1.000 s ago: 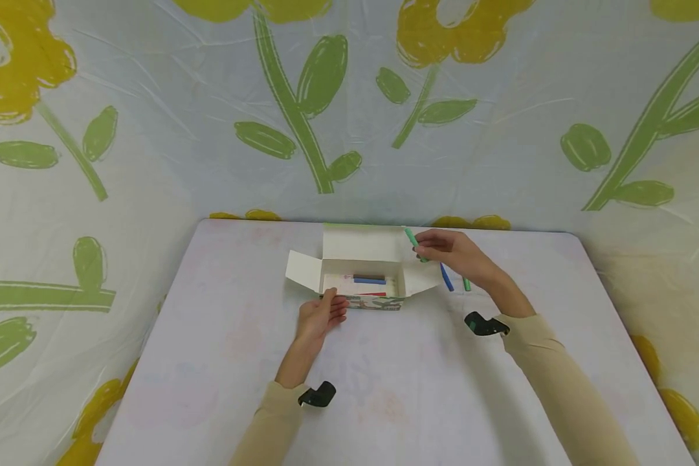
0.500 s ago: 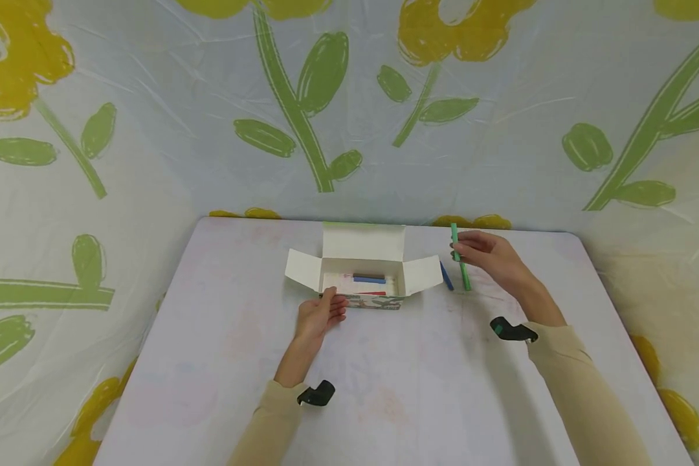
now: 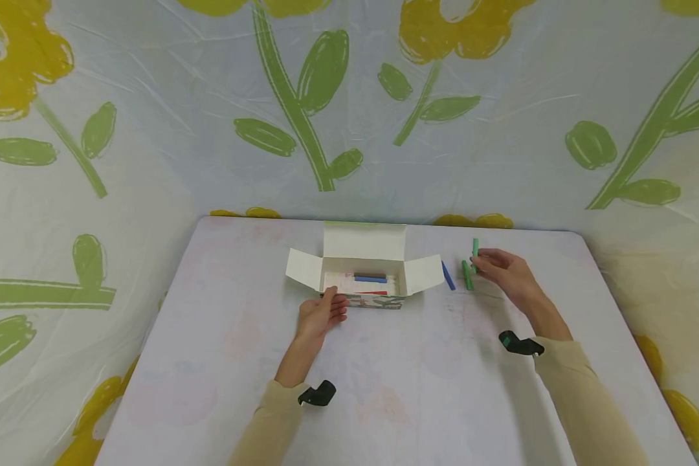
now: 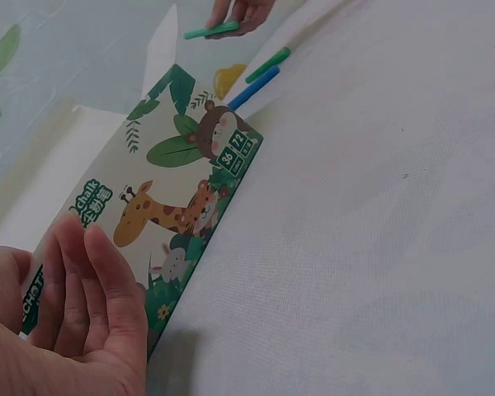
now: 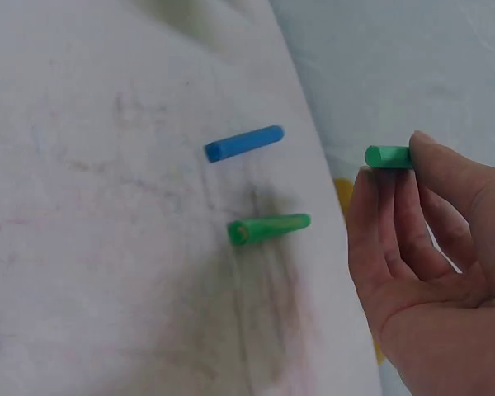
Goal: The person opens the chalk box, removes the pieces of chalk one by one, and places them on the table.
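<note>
My right hand (image 3: 511, 279) pinches a light green chalk stick (image 5: 388, 157) between thumb and fingertips, held above the table. A darker green chalk (image 3: 467, 276) and a blue chalk (image 3: 448, 276) lie side by side just left of that hand. The open chalk box (image 3: 387, 302), white inside with animals printed on its front, stands at the middle back. At its front wall my left hand (image 3: 317, 319) holds the box, thumb at the rim and fingers against the printed side. Inside lie a dark chalk (image 3: 369, 276), another blue one (image 3: 371, 281) and something red (image 3: 375, 293).
Flaps stand out from the box, with the right flap (image 3: 424, 274) close to the blue chalk on the table. The white tabletop (image 3: 408, 375) carries faint smudges. A flower-printed cloth (image 3: 472, 155) hangs around the back and sides.
My right hand has carried the light green chalk rightward from beside the box, then lowered it next to the darker green chalk. The left hand and box stay put.
</note>
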Available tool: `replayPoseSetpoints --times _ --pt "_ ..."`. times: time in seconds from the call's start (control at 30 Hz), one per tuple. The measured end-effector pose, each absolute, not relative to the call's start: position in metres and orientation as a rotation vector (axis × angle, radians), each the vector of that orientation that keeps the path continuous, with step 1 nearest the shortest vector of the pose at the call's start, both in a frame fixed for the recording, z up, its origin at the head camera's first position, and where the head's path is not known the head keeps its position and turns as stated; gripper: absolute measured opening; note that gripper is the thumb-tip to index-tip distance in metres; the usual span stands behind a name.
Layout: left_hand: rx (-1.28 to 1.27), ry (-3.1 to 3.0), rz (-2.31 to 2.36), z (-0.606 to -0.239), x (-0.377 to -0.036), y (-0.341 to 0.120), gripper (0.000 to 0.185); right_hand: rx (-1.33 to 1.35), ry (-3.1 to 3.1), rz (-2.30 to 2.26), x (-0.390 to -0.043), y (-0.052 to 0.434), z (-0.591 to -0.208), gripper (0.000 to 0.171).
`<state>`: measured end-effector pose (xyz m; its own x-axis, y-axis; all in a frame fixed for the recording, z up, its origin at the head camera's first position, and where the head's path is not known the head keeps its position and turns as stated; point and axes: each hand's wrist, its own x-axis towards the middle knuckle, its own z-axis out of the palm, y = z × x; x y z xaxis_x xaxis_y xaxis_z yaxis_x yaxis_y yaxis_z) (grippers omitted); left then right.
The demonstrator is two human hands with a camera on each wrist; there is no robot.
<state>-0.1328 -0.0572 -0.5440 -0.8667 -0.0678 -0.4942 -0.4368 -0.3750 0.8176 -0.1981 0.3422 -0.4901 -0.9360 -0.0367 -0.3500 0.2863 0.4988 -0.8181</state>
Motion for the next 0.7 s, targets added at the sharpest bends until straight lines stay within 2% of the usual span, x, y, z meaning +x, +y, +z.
replayPoseSetpoints --times 0.23,0.7 --pt "-0.667 1.603 2.328 -0.544 -0.133 -0.058 0.037 0.241 2.482 -1.383 -0.197 0.35 -0.511 0.08" --pt "-0.664 1.592 2.316 -0.544 -0.133 -0.059 0.038 0.381 2.683 -1.263 -0.194 0.343 -0.53 0.048"
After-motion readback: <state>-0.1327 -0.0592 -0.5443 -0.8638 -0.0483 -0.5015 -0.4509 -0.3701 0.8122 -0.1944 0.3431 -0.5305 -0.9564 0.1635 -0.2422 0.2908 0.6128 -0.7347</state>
